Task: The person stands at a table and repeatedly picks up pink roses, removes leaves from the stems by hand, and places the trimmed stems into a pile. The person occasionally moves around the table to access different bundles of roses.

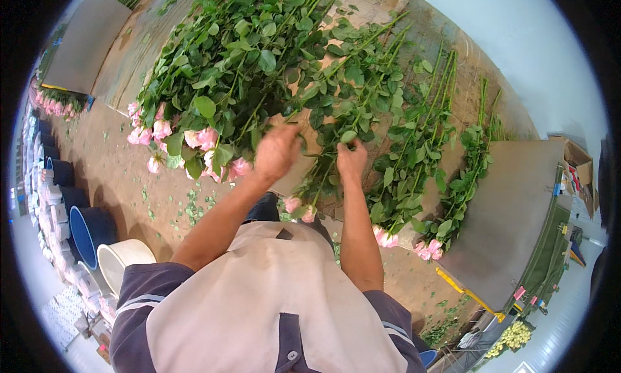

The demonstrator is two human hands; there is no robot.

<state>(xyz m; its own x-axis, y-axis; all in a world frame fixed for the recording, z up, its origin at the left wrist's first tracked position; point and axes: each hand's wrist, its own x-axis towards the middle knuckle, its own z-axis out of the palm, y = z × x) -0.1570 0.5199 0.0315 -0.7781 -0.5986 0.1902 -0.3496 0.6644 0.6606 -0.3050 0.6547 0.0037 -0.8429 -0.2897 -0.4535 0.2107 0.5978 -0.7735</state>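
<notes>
My left hand [278, 152] is blurred, between the large pile of pink roses [208, 82] and a smaller group of leafy rose stems [359, 77]; whether it holds anything cannot be told. To its right, my right hand [352, 158] has its fingers bent together at a leaf and stem of that smaller group, whose pink blooms [308, 213] hang near my apron. Farther right lie a sorted bunch of pink roses [412, 150] and a narrower bunch [463, 179], blooms towards me. The roses lie on a worn table [432, 31].
Grey panels stand at the right [504, 213] and upper left [87, 40]. A blue bucket [89, 234] and a cream bucket [123, 256] stand on the floor at the left. Cut leaves [194, 208] litter the floor. An open cardboard box [580, 169] is at the far right.
</notes>
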